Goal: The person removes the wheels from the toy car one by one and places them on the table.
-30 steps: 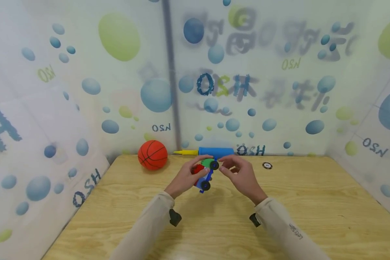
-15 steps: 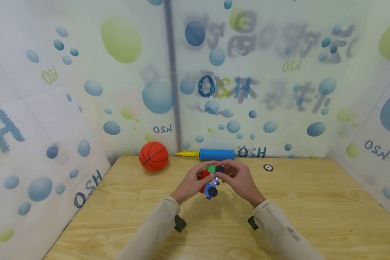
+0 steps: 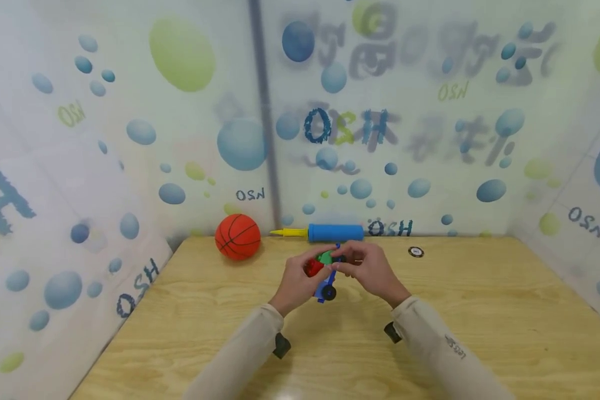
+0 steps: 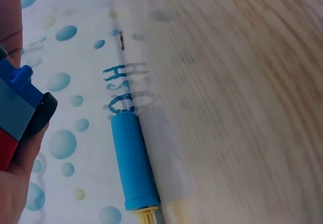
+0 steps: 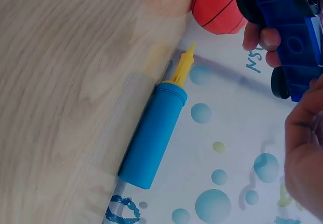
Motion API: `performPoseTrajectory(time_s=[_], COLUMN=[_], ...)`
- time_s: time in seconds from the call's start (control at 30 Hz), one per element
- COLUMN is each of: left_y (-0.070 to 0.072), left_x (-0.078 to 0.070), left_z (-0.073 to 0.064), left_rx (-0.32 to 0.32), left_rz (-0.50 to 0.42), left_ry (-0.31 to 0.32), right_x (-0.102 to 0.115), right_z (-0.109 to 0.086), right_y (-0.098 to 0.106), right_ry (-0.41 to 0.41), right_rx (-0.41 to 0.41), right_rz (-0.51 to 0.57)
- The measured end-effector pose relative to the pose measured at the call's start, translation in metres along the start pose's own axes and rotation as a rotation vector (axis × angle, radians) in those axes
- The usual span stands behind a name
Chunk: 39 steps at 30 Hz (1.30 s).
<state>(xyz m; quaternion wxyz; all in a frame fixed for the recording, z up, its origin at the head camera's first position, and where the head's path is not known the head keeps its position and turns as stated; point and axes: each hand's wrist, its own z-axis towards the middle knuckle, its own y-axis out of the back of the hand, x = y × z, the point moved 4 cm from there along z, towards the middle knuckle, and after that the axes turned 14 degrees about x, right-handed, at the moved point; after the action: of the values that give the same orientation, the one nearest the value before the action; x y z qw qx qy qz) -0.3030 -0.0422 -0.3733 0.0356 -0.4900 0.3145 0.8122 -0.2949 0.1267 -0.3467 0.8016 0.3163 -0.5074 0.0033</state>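
Note:
A blue toy car point(image 3: 319, 289) with black wheels, carrying a red piece point(image 3: 313, 268) and a green piece point(image 3: 326, 257), is held tilted above the wooden table point(image 3: 180, 305). My left hand point(image 3: 296, 280) grips it from the left, thumb across its near side. On the right, my right hand point(image 3: 375, 272) pinches its far end beside a wheel, fingers curled. The right wrist view shows the car's ribbed blue underside point(image 5: 295, 45), with left fingertips point(image 5: 260, 37) between the wheels. The left wrist view catches one end of the car with a small blue peg point(image 4: 21, 75).
An orange basketball point(image 3: 238, 237) sits at the table's back left. Beside it, a blue hand pump point(image 3: 335, 233) with a yellow nozzle lies along the back wall. A round black-and-white chip point(image 3: 416, 252) lies at the back right. Patterned walls enclose the table's back and sides.
My right hand has moved in from just beside the car to take hold of its far end. The left hand and the car have shifted slightly right.

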Motion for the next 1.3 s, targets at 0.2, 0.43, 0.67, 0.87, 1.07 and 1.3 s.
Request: performPoseTrajectory(time_s=[0.2, 0.43, 0.67, 0.87, 1.07, 1.3], left_y=[-0.003, -0.005, -0.014, -0.009, -0.003, 0.004], left_x=[0.004, 0.011, 0.01, 0.007, 0.006, 0.01], left_z=[0.0, -0.003, 0.0, -0.002, 0.002, 0.004], left_rx=[0.001, 0.053, 0.081, 0.094, 0.087, 0.073], left_rz=[-0.067, -0.127, -0.136, -0.077, -0.074, -0.15], left_ry=[0.014, 0.052, 0.042, 0.044, 0.095, 0.181], right_x=[0.006, 0.011, 0.01, 0.009, 0.01, 0.001], right_z=[0.0, -0.004, -0.008, -0.002, 0.005, 0.005], right_y=[0.001, 0.001, 0.008, 0.01, 0.01, 0.025], right_ry=[0.014, 0.049, 0.067, 0.008, 0.026, -0.056], right_rx=[0.024, 0.112, 0.159, 0.201, 0.21, 0.242], right_rz=[-0.101, -0.204, -0.248, -0.179, -0.176, 0.015])
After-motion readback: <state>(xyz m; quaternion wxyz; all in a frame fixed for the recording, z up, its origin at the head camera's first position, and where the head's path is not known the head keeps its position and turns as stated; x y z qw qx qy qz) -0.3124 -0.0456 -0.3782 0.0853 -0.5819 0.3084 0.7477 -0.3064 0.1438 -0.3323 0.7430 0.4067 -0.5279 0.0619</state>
